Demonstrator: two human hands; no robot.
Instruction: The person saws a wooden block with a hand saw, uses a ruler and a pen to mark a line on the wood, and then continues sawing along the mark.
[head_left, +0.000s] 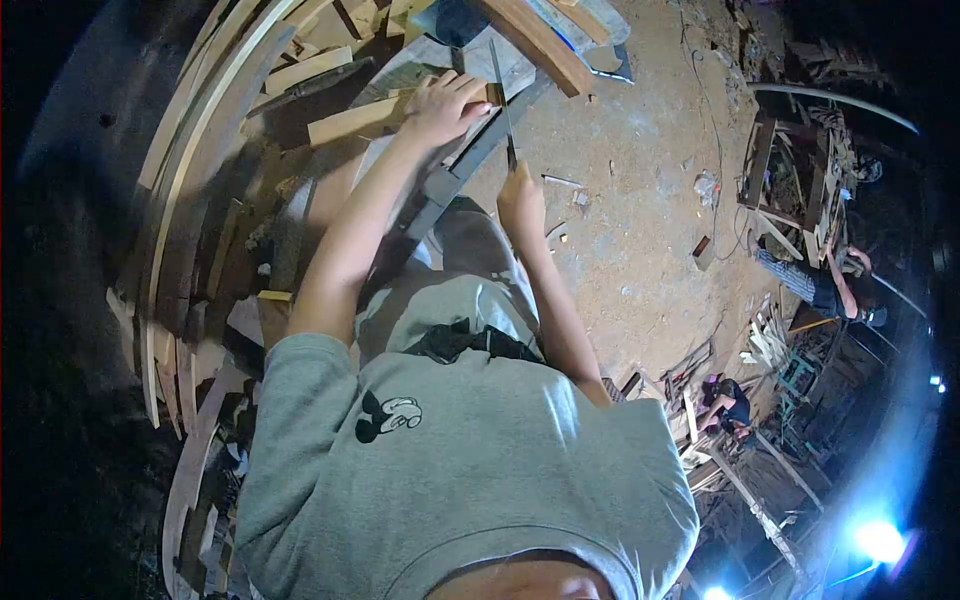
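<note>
Grey-green shirt (520, 440) fabric fills the near view, with both bare forearms reaching out beyond it. Nearer of the two hands is the right hand (521, 208), its fingers closed around the handle end of a saw-like tool (501, 92). From that fist the thin blade points away from the body, slanting slightly left, its long axis nearly in line with the forearm.

Just beyond and left of the fist, the left hand (440, 107) lies over a pale length of wood (355, 122), thumb apart from the fingers; whether the fingertips clasp its far edge I cannot tell. The wood runs crosswise, out leftward from under that palm, while its short end shows on the blade side. So blade and wood lie roughly square to each other, meeting in view just right of the left hand; whether the teeth touch the wood is too fine to see. A dark beam (440, 188) slants below the left hand, between the two grips.

Past the left hand, curved boards (172, 190) sweep along the left. Right of the fist spreads littered ground (630, 210), and well apart on that side are one person crouching (735, 405) and another bending (835, 290), with a bright lamp (880, 541) farther off
</note>
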